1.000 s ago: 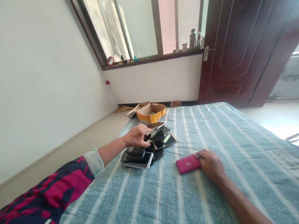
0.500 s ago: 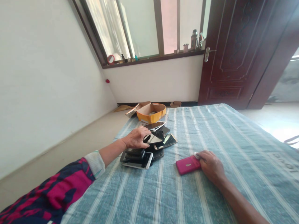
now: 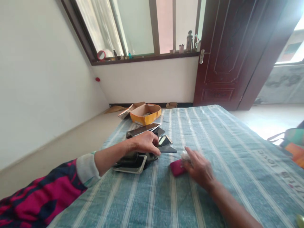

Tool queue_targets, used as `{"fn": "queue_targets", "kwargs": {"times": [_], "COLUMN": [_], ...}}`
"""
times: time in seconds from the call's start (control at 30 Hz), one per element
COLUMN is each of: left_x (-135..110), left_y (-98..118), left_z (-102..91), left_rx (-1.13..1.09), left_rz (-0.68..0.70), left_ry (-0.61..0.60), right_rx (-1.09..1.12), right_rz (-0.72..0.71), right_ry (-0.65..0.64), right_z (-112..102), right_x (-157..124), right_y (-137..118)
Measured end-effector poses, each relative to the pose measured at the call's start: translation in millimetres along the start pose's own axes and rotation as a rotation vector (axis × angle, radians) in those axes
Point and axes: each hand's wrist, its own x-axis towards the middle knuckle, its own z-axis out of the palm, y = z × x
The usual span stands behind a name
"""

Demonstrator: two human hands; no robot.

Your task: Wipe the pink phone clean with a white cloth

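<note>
My left hand [image 3: 147,142] reaches over a heap of phones, fingers curled and thumb below. It grips a gold-edged phone [image 3: 165,141] that sticks out tilted past the fingertips, partly hidden by the hand. Under that lies a flat dark phone [image 3: 169,149]. A white-framed phone [image 3: 142,165] sits at the near side of the heap, and a dark-screened phone [image 3: 144,129] at the far side. My right hand [image 3: 200,167], slightly blurred, is closed on a crumpled white tissue [image 3: 185,155]. The hand and tissue partly cover a magenta phone [image 3: 177,167] lying on the cloth.
An open orange cardboard box [image 3: 145,119] stands behind the heap, small items inside it, its lid [image 3: 129,110] to the left. Striped blue-green cloth [image 3: 213,142] covers the surface. Beyond are a windowsill [image 3: 147,58] with bottles and a dark red door [image 3: 220,57].
My left hand has shifted right and turned over the heap, and the gold-edged phone is now tilted. My right hand has moved over the magenta phone with the tissue. The view has swung right.
</note>
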Motion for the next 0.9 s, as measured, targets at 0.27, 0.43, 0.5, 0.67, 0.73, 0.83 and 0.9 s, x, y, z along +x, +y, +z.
{"fn": "queue_targets", "kwargs": {"times": [0.27,0.43,0.5,0.67,0.73,0.83,0.9], "left_x": [29,29,29,37,40,44,46], "left_y": [38,23,16,1,-2,-6,-9], "left_z": [11.4,-4.3,0.1,27.7,37.2,47.4,52.8], "left_rx": [-0.284,-0.738,-0.849,-0.859,-0.801,-0.625,-0.506], "left_rz": [-0.022,-0.092,-0.079,-0.017,0.077,0.201,0.230], "left_ry": [-0.260,-0.107,-0.021,0.200,0.226,0.189,0.174], "right_rx": [0.441,0.934,1.126,1.283,1.288,1.184,0.943], "right_rz": [0.077,0.500,0.630,0.846,0.867,0.793,0.693], "right_ry": [-0.132,-0.186,-0.219,-0.229,-0.206,-0.133,-0.078], "right_z": [-6,-3,-2,-3,-3,-2,-2], "right_x": [4,6,7,10,11,11,11], "right_y": [-10,-11,-14,-19,-18,-13,-10]}}
